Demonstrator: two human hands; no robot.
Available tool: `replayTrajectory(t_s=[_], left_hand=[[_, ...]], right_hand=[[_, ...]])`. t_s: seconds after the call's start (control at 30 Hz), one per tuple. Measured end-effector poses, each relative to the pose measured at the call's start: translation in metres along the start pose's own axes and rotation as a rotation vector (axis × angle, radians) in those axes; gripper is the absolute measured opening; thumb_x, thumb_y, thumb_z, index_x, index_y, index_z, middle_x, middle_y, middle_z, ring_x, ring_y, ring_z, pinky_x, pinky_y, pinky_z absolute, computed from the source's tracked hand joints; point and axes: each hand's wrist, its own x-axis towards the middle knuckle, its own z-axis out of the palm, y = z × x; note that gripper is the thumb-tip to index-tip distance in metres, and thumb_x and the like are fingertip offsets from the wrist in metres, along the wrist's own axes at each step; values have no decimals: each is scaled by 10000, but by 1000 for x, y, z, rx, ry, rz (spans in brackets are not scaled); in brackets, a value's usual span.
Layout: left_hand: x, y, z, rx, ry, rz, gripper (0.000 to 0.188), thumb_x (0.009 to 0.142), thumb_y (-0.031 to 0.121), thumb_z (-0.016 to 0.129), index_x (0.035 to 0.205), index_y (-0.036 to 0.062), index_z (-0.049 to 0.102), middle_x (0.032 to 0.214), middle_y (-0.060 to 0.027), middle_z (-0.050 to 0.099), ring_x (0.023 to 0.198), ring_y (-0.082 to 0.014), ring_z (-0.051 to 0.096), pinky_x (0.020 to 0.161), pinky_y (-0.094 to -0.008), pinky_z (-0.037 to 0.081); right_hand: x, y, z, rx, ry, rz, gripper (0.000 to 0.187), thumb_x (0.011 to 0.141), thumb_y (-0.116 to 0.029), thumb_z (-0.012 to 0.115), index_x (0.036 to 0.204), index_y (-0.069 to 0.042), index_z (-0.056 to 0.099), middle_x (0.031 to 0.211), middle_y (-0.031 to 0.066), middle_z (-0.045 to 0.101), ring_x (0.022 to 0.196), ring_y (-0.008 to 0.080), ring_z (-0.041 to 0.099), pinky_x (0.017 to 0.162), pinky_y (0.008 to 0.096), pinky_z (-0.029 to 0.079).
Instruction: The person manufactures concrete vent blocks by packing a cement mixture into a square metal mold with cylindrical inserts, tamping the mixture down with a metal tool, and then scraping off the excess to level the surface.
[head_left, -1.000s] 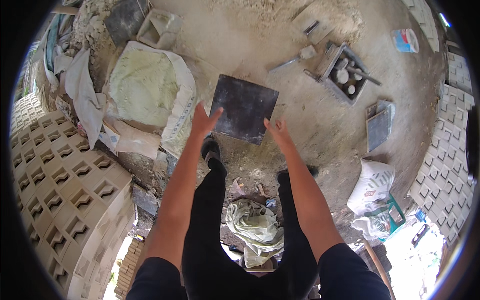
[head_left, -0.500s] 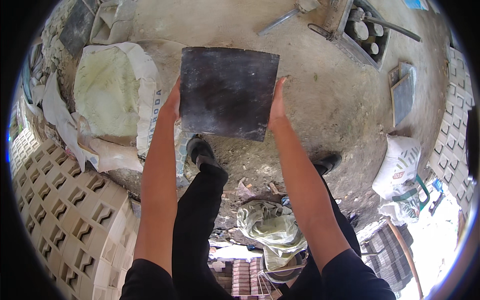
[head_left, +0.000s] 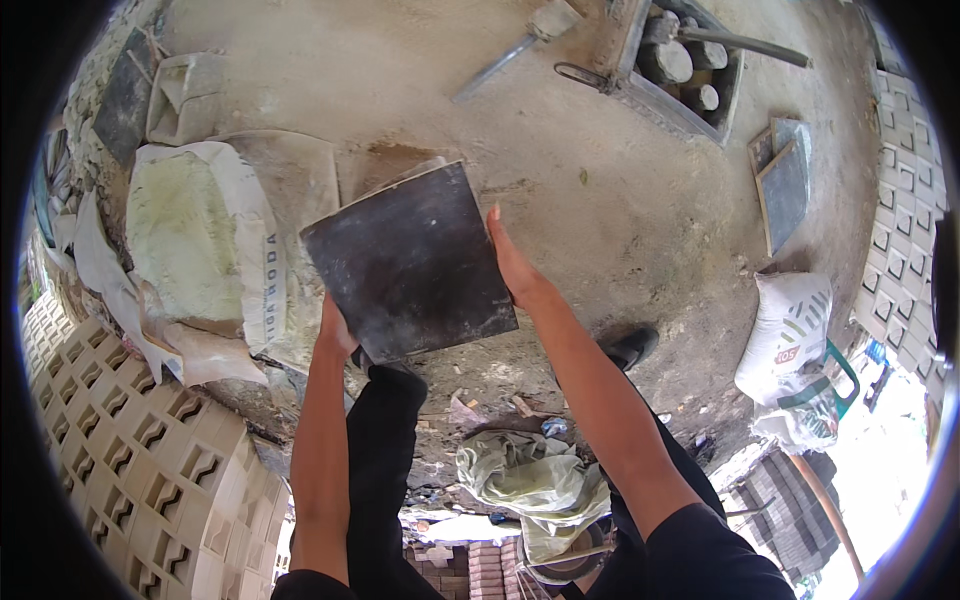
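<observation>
A dark, square, flat board (head_left: 415, 265) with pale scuffs is held up in front of me, turned at an angle with its right side higher. My left hand (head_left: 336, 326) grips its lower left edge, the fingers mostly hidden behind it. At the right edge is my right hand (head_left: 514, 265), thumb up along the side and its other fingers out of sight underneath. A pale edge of something (head_left: 405, 175) shows just beyond the board's far side; what it is I cannot tell.
Left of the board lies an opened sack (head_left: 258, 230) of pale greenish powder. Patterned blocks (head_left: 130, 440) are stacked at lower left. A metal box (head_left: 632, 88) with round weights, a long-handled tool (head_left: 500, 65), leaning panels (head_left: 785, 190), a white sack (head_left: 787, 325) and crumpled sheeting (head_left: 530, 475) surround me.
The board has come nearer, shifted left and turned counterclockwise, with both hands still on it. The whole view has shifted slightly as well.
</observation>
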Motion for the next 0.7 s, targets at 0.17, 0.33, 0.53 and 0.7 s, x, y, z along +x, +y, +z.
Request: replayTrajectory(t_s=[0.17,0.33,0.53,0.7], left_hand=[[-2,-16,1,-5,-4,-27,582,967,506,345,1328,73,490,1301,-96,555,1187,-272,527,1014,-430,418],[2,-43,48,-13,120,-46,554,968,493,359,1298,73,506,1293,-92,557,1176,-272,532,1014,-442,414],[15,-115,120,-12,-9,-147,567,966,504,367,1314,71,481,1298,-87,546,1190,-262,520,1023,-440,402],[12,-146,231,269,-50,-215,636,974,545,312,1379,66,418,1376,-78,483,1268,-239,457,1059,-394,362]], right_hand=[[-24,-15,0,-158,104,-85,928,915,-711,189,1483,21,135,1558,183,122,1440,285,130,1162,356,132],[-49,-43,-38,-196,139,-101,903,933,-681,204,1477,36,128,1566,165,96,1452,265,68,1169,345,88],[-91,-56,-143,-254,303,-130,893,938,-673,229,1481,29,129,1564,152,132,1446,227,124,1162,347,122],[-156,-54,-224,-39,446,-62,909,917,-707,225,1487,-1,170,1541,137,220,1414,260,219,1140,367,209]])
